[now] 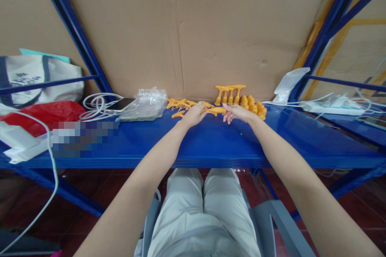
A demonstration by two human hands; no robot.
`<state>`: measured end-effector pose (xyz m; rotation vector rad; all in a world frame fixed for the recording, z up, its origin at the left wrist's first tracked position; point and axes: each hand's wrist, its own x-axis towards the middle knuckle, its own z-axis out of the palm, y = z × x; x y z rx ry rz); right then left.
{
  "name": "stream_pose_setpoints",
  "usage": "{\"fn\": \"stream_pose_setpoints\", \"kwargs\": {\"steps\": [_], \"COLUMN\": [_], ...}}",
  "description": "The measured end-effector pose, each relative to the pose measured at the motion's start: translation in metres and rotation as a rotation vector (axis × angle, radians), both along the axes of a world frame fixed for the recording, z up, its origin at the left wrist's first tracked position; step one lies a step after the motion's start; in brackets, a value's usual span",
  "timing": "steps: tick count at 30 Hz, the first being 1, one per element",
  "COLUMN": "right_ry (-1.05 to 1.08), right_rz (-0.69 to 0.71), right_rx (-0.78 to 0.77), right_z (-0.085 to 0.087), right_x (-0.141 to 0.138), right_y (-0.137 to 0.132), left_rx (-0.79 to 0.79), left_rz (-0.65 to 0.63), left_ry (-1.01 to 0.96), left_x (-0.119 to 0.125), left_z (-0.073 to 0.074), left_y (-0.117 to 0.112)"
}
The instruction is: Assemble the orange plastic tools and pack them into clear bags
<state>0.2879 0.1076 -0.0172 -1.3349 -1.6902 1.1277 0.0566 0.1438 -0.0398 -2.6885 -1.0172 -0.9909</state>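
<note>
My left hand (194, 115) is closed on one end of an orange-yellow plastic piece (217, 110), held level just above the blue tabletop. The thumb and forefinger of my right hand (237, 113) pinch its other end, with the remaining fingers loosely curled. Beyond my left hand lies a loose pile of orange-yellow plastic parts (181, 103), with small metal bits among them. Several T-shaped orange-yellow handles (230, 93) stand upright in a row behind my right hand. To their right are several knobbly orange-yellow pieces (252, 104), partly hidden by my right wrist.
A cardboard sheet (229, 32) walls off the back of the blue table (144, 140). Clear plastic bags (147, 103), a coiled white cable (101, 104) and a red bag (45, 116) lie left. A white power strip (334, 106) sits right, beyond a blue rack post (319, 44).
</note>
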Motion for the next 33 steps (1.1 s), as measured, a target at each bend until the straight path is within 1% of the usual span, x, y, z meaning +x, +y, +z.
{"fn": "stream_pose_setpoints", "kwargs": {"steps": [5, 7, 8, 10, 12, 14, 16, 18, 20, 22, 24, 30, 33], "right_ry": [-0.036, -0.104, -0.159, -0.28, -0.358, -0.381, -0.41, -0.491, -0.61, -0.723, -0.79, -0.828, -0.904], "right_rz": [-0.001, -0.018, -0.041, -0.105, -0.127, -0.07, 0.035, 0.122, 0.164, 0.17, 0.166, 0.171, 0.163], "right_rx": [0.014, 0.044, 0.09, 0.273, 0.518, 0.716, 0.815, 0.842, 0.833, 0.826, 0.837, 0.915, 0.923], "right_z": [-0.005, -0.008, -0.01, -0.012, -0.015, -0.016, -0.017, -0.017, -0.016, -0.016, -0.015, -0.012, -0.01], "right_x": [0.002, 0.004, 0.004, 0.005, 0.003, -0.002, -0.009, -0.017, -0.023, -0.027, -0.029, -0.03, -0.033], "right_y": [0.006, 0.01, 0.012, 0.017, 0.021, 0.022, 0.02, 0.015, 0.009, 0.005, 0.003, 0.004, 0.001], "left_rx": [0.009, 0.0, -0.008, -0.025, -0.033, -0.032, -0.03, -0.026, -0.014, -0.002, -0.002, -0.03, -0.046], "left_rz": [0.005, 0.006, 0.008, 0.012, 0.012, 0.01, 0.008, 0.001, -0.014, -0.032, -0.044, -0.045, -0.03], "left_ry": [-0.009, -0.012, -0.014, -0.018, -0.015, -0.007, -0.004, 0.001, 0.013, 0.024, 0.018, -0.057, -0.06], "left_x": [0.001, 0.001, 0.001, 0.001, 0.001, 0.001, 0.002, 0.004, 0.006, 0.007, 0.007, 0.006, 0.006], "left_z": [-0.002, -0.002, -0.002, -0.001, 0.0, 0.001, 0.002, 0.003, 0.003, 0.003, 0.003, 0.001, 0.0], "left_y": [0.002, 0.002, 0.002, 0.002, 0.001, 0.0, -0.002, -0.004, -0.005, -0.005, -0.004, 0.002, 0.003]}}
